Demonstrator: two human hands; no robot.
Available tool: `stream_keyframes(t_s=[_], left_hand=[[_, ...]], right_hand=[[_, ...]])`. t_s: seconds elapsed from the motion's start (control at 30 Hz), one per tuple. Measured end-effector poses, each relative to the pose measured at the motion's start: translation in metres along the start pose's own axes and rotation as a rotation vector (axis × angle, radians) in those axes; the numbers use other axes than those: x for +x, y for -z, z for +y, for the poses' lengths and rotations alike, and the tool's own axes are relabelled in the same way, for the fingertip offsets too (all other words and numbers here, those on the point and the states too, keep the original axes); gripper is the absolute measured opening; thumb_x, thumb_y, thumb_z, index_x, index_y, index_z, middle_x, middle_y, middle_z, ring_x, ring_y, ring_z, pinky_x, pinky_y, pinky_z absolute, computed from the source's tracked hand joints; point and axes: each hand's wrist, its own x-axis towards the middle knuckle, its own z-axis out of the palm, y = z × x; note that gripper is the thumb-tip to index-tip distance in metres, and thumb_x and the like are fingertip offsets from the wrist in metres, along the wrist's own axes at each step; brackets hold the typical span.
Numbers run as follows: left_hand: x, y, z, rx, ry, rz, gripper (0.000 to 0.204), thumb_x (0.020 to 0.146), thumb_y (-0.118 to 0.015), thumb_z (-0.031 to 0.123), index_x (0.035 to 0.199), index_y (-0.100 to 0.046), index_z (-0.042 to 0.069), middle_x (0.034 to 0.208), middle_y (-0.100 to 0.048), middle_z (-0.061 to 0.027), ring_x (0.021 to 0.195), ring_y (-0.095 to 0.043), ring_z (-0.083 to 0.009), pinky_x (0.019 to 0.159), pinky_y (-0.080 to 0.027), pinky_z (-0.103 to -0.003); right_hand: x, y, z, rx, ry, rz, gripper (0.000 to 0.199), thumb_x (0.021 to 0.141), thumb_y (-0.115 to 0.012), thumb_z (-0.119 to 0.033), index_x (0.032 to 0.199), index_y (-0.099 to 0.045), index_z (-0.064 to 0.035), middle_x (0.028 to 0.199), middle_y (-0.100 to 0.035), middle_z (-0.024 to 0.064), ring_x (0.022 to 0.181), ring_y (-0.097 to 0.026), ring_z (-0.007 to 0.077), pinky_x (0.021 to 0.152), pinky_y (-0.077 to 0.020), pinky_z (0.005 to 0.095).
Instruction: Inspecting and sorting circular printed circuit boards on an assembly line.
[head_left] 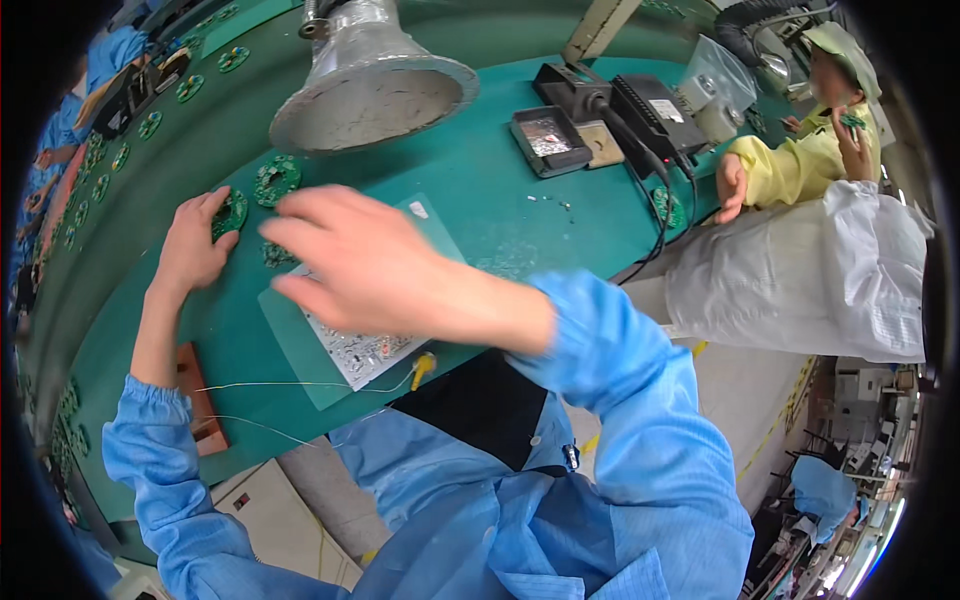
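At the left of the bench, my left hand [192, 240] grips a round green circuit board [232, 215] between its thumb and fingers. My right hand [360, 262], smeared by motion, hangs over a white sheet [365, 352] scattered with small electronic parts. Its thumb and fingers are apart, and nothing shows between them. Just beyond its fingertips lies a ring-shaped green circuit board [277, 181]. Another green board [277, 254] is partly hidden behind the right hand.
A metal fume hood [375, 100] hangs over the bench. Soldering equipment [655, 112] with black cables and a small black tray [550, 140] stand farther right. A wired yellow clip [424, 370] lies near the front edge. A co-worker in yellow sleeves [780, 172] sits at right.
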Motion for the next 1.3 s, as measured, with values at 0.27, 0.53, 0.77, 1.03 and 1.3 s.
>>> stream_keyframes(t_s=[0.27, 0.53, 0.77, 1.03, 1.3], left_hand=[[0.0, 0.004, 0.002, 0.051, 0.039, 0.02, 0.067, 0.078, -0.064, 0.011, 0.139, -0.037, 0.008, 0.141, -0.037, -0.0173, 0.131, -0.034, -0.0326, 0.11, -0.031, -0.039], [-0.024, 0.031, 0.01, 0.011, 0.03, 0.095, 0.063, 0.08, -0.063, 0.015, 0.138, -0.039, 0.009, 0.143, -0.036, -0.0169, 0.132, -0.033, -0.0333, 0.11, -0.03, -0.04], [-0.04, 0.039, -0.006, 0.069, 0.022, 0.137, 0.061, 0.08, -0.063, 0.022, 0.134, -0.042, 0.003, 0.138, -0.04, -0.0201, 0.129, -0.037, -0.0357, 0.107, -0.034, -0.04], [-0.061, 0.064, 0.011, 0.074, 0.177, -0.084, 0.056, 0.082, -0.063, 0.021, 0.131, -0.046, 0.0, 0.133, -0.045, -0.0197, 0.126, -0.04, -0.0347, 0.105, -0.036, -0.038], [-0.115, 0.083, 0.078, -1.177, -0.083, -0.126, 0.041, 0.084, -0.067, 0.017, 0.115, -0.057, -0.008, 0.096, -0.066, -0.0145, 0.087, -0.065, -0.0167, 0.076, -0.053, -0.027]], right_hand=[[-0.189, 0.231, 0.108, -0.495, -0.783, 0.579, 0.043, 0.081, -0.069, -0.016, 0.119, -0.057, 0.0, 0.109, -0.062, 0.0133, 0.097, -0.06, 0.0194, 0.084, -0.0485, 0.0303], [-0.197, 0.252, 0.148, -0.562, -1.134, 0.046, 0.072, 0.075, -0.075, -0.038, 0.128, -0.049, 0.0045, 0.12, -0.058, 0.0241, 0.114, -0.056, 0.0307, 0.096, -0.0439, 0.0366], [-0.233, 0.272, 0.158, -0.481, -0.865, 0.303, 0.059, 0.073, -0.074, -0.01, 0.126, -0.052, 0.0048, 0.116, -0.06, 0.0155, 0.103, -0.057, 0.0204, 0.09, -0.0452, 0.0317], [-0.133, 0.223, 0.03, -0.132, -0.448, 0.562, 0.051, 0.082, -0.06, 0.007, 0.131, -0.045, 0.0051, 0.119, -0.055, 0.0113, 0.097, -0.057, 0.017, 0.085, -0.0486, 0.0282], [0.001, 0.042, -0.051, 0.549, -0.335, 0.024, 0.064, 0.07, -0.075, 0.007, 0.127, -0.048, 0.0031, 0.107, -0.057, 0.0101, 0.085, -0.059, 0.0134, 0.075, -0.0499, 0.0256]])
